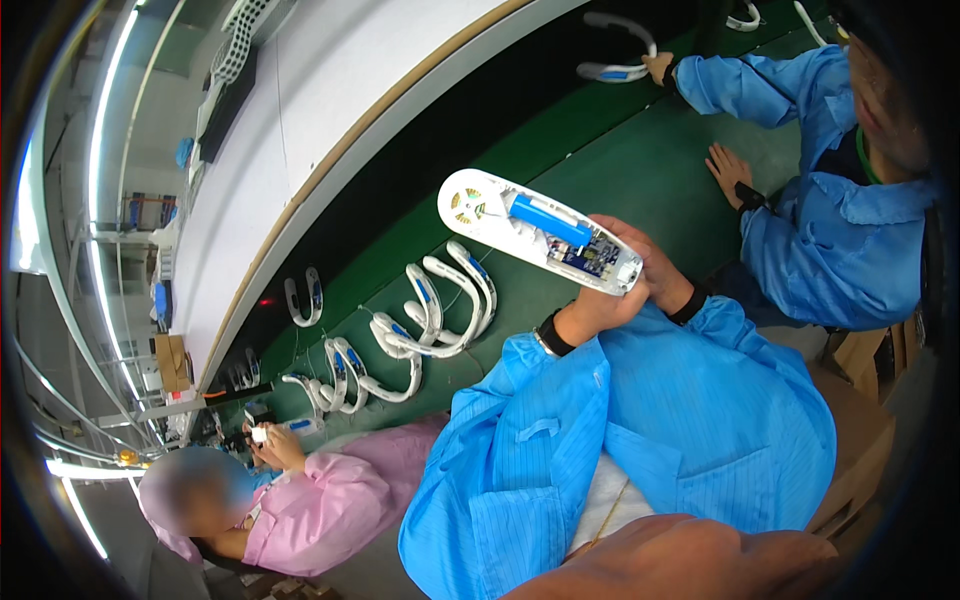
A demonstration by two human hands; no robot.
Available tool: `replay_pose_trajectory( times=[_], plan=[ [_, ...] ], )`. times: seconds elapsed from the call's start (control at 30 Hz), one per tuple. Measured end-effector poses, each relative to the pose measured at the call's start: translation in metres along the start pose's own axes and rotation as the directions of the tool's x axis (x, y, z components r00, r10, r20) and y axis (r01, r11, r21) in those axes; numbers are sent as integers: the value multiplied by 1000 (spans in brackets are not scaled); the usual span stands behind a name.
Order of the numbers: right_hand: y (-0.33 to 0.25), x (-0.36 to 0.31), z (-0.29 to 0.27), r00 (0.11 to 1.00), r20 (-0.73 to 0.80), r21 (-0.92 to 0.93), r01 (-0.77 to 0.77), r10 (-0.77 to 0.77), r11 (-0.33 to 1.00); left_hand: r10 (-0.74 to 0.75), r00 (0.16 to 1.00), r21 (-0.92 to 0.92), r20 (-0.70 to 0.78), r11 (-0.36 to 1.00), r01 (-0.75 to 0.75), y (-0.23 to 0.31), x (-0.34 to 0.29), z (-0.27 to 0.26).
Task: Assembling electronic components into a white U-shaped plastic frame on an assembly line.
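Observation:
In front of my chest I hold up an opened white neck fan (483,222), its long housing tilted down to the right. A blue cylindrical battery (550,219) lies inside it, beside a small circuit board (590,257). A round vented part is at its far left end. My left hand (598,310) is closed on the lower right end from below. My right hand (648,262) grips the same end from behind and the right; some of its fingers are hidden by the housing.
Several U-shaped white neck fans (465,300) lie on the green work surface (620,160) to the left. A co-worker in blue (840,230) at the right reaches for another fan. A co-worker in pink (330,500) works at the lower left. A pale shelf (300,110) runs along the far side.

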State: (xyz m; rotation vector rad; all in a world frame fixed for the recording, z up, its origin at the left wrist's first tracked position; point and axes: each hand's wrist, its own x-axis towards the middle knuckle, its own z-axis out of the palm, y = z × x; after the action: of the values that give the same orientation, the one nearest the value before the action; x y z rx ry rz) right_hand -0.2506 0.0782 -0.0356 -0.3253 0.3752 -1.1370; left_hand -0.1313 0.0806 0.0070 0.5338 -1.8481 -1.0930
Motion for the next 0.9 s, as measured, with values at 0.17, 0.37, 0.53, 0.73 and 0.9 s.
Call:
replay_pose_trajectory(
  times=[0.17,0.37,0.53,0.73,0.9],
  plan=[
    [7,3,-16,974,214,112,47,-70,993,55,996,25,-72,998,-53,-6,3,-10],
    [11,6,-27,997,71,154,6,-17,988,-124,951,-271,-284,962,44,-13,1,-4],
    [10,15,-35,999,6,126,-40,40,991,-141,957,-297,-255,953,61,-31,3,-6],
    [21,26,-59,998,-32,169,-42,48,985,-179,951,-377,-251,923,74,-43,3,-3],
    [26,25,-61,998,-46,157,-44,51,987,-208,948,-378,-243,920,105,-46,-1,-4]
  ],
)
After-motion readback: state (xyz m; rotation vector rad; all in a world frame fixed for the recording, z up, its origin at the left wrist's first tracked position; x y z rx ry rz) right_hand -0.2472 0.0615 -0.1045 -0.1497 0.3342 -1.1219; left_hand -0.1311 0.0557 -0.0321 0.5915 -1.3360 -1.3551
